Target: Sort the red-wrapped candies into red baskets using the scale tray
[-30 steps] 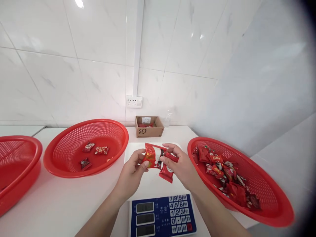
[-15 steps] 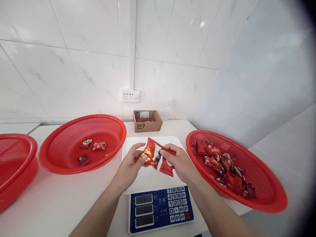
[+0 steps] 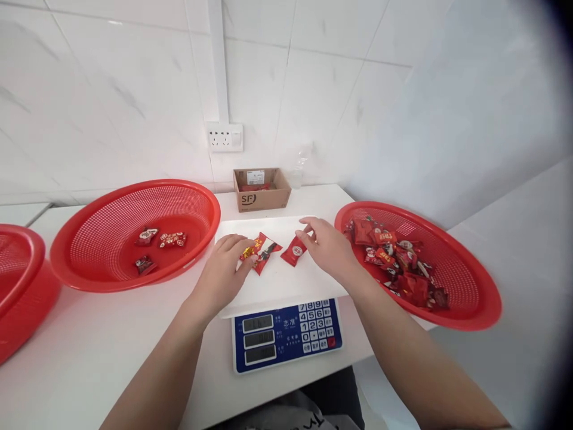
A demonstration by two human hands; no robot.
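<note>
My left hand (image 3: 226,263) has its thumb and fingers closed on the left end of a red, white and gold candy packet (image 3: 265,254), over the white weighing pan (image 3: 268,292). To the right, my right hand (image 3: 326,248) has thumb and forefinger at the upper corner of a smaller red candy packet (image 3: 294,251) with a round pale emblem. That packet is tilted, and the fingers cover its top end. The two packets are apart. I cannot tell whether either rests on the pan. Below the pan is the scale's blue panel (image 3: 290,334) with displays and keys.
A red basket (image 3: 477,298) on the right holds many wrapped candies (image 3: 409,280). Another red basket (image 3: 107,224) on the left has 3 small packets. Part of a further red basket (image 3: 27,292) shows at far left. A cardboard box (image 3: 264,200) stands by the wall.
My hands have moved apart, separating the two packets that were held together. The view has tilted downward, and the front table edge now shows.
</note>
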